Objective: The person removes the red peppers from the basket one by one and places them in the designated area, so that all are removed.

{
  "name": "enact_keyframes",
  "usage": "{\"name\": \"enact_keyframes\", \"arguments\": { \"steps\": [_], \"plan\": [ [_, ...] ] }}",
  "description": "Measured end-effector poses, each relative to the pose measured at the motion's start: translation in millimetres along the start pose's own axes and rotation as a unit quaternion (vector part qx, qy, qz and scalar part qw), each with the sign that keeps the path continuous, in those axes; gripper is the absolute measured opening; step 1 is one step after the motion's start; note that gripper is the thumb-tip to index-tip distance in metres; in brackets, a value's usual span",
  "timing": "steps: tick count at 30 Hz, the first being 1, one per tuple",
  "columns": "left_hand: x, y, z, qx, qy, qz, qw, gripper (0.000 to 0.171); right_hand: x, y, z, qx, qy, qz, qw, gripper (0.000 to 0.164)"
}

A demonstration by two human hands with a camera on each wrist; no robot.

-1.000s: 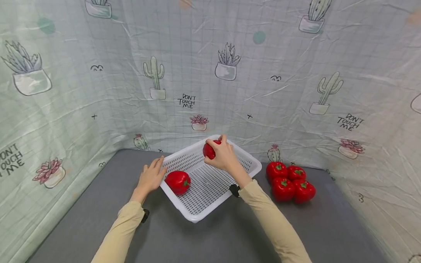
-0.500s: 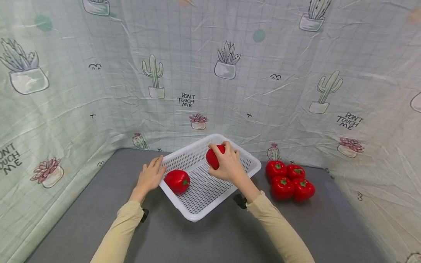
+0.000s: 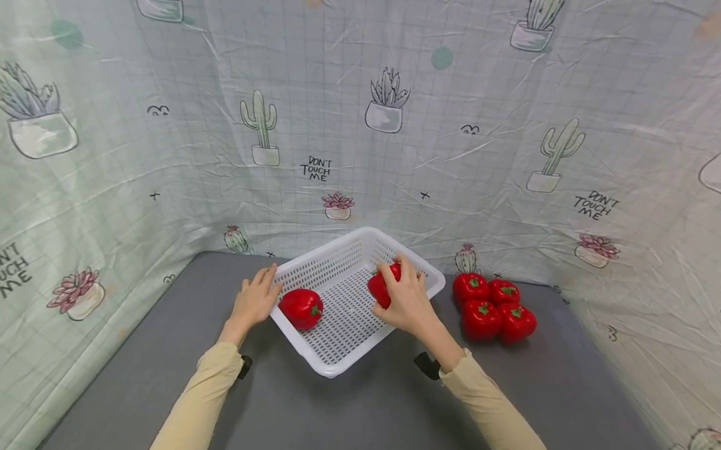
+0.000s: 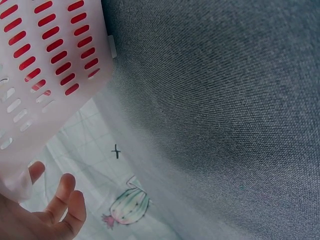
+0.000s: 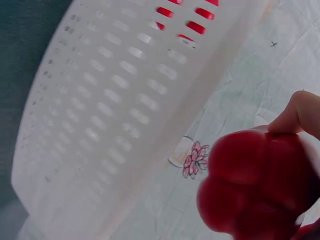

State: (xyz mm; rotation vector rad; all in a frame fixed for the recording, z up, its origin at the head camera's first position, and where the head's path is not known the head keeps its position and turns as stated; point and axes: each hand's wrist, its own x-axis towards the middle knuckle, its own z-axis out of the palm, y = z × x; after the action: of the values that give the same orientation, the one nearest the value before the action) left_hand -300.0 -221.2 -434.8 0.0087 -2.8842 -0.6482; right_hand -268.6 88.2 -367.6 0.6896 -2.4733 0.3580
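In the head view, a white perforated plastic basket [image 3: 331, 373] stands on the grey surface, one corner towards me. My left hand [image 3: 255, 301] grips its left rim; in the left wrist view several fingers [image 4: 65, 190] curl outside the basket wall, and the thumb is hidden there. A red bell pepper [image 3: 301, 309] lies inside near that hand, green stem facing right. My right hand [image 3: 410, 299] holds another red bell pepper [image 3: 382, 287] over the basket's right part, fingers and thumb around it. The right wrist view shows this held pepper's lobed end [image 5: 250, 185] up close.
Several red bell peppers [image 3: 481, 320] sit grouped on the grey tabletop [image 3: 341, 423], right of the basket. A pale curtain [image 3: 398, 167] printed with cacti encloses the back and sides, close behind the basket.
My right hand has carried its pepper right and towards me, from the basket's back edge to over its right part. The left hand stays at the rim.
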Motion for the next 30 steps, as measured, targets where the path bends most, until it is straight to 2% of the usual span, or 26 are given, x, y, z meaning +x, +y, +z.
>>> {"name": "enact_keyframes", "arguments": {
  "steps": [16, 23, 30],
  "plan": [
    [-1.6, 1.1, -2.0, -0.012, 0.0, 0.002, 0.9999, 0.056, -43, 17, -8, -0.051, 0.066, -0.019, 0.996, 0.059],
    [-1.9, 0.8, -0.7, -0.01, 0.002, -0.001, 0.9999, 0.056, -60, 26, -14, -0.059, 0.069, -0.012, 0.996, 0.06],
    [0.1, -0.5, -0.6, -0.005, -0.006, -0.001, 1.0, 0.056, -78, 37, -21, -0.044, 0.06, -0.018, 0.997, 0.072]
  ]
}}
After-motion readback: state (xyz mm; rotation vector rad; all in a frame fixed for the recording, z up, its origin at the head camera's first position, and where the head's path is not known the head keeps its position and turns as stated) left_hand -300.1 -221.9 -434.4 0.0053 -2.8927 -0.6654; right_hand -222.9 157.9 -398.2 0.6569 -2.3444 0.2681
